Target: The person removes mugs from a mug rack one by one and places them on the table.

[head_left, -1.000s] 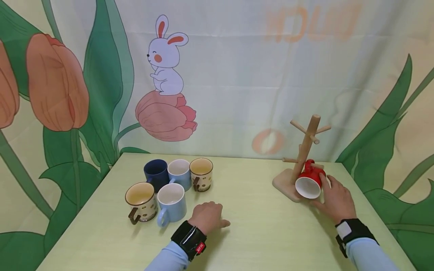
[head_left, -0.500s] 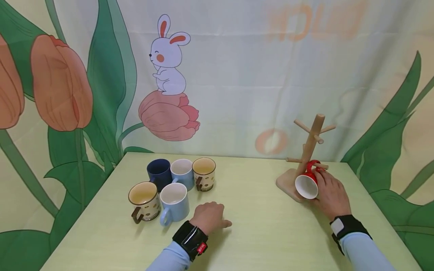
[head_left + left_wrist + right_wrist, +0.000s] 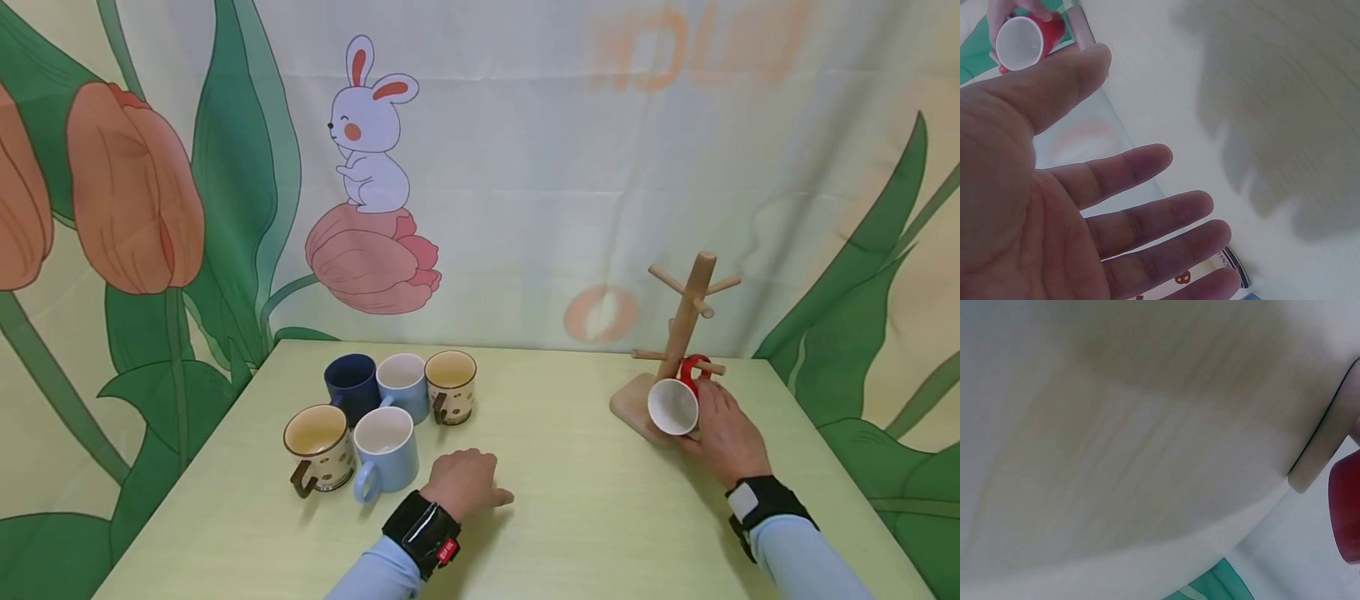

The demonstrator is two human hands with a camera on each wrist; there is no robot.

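Observation:
My right hand grips a red mug with a white inside, its mouth tipped toward me. The mug's handle is up at a low right peg of the wooden mug tree, and the peg appears to pass through the loop. In the right wrist view only part of the red mug shows, beside the tree's base. My left hand hovers palm down over the table with nothing in it; its fingers look straight and spread in the left wrist view. Nearest to it stands a light blue mug.
At the left of the pale table several mugs stand upright: a spotted cream mug, a dark blue mug, another light blue mug and a second spotted mug. A printed curtain hangs behind the table's back edge.
My right hand has shifted a little left and turned the red mug, so its handle stands upright at the peg. The mug's mouth has risen slightly. The left hand stays put.

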